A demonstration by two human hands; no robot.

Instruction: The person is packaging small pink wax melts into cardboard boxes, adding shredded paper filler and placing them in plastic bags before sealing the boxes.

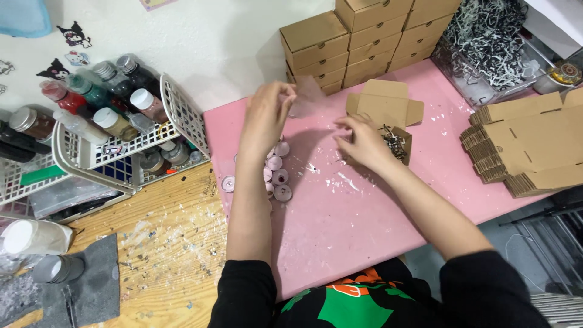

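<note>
While I work over the pink mat (364, 212), stacked cardboard boxes (358, 36) line its far edge and flat blanks (522, 146) crowd the right edge. An open box (388, 115) with paper shred sits mid-mat. My left hand (265, 118) pinches a thin translucent sheet (308, 97); my right hand (362, 143) is curled, grip unclear. Risk: my left forearm could sweep the small tealight candles (276, 176) near the left edge. Near side is open.

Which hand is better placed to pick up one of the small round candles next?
Probably the left hand. It hovers just above the candles on the pink mat, though it holds a thin clear sheet. The right hand is farther away, beside the open box.
</note>
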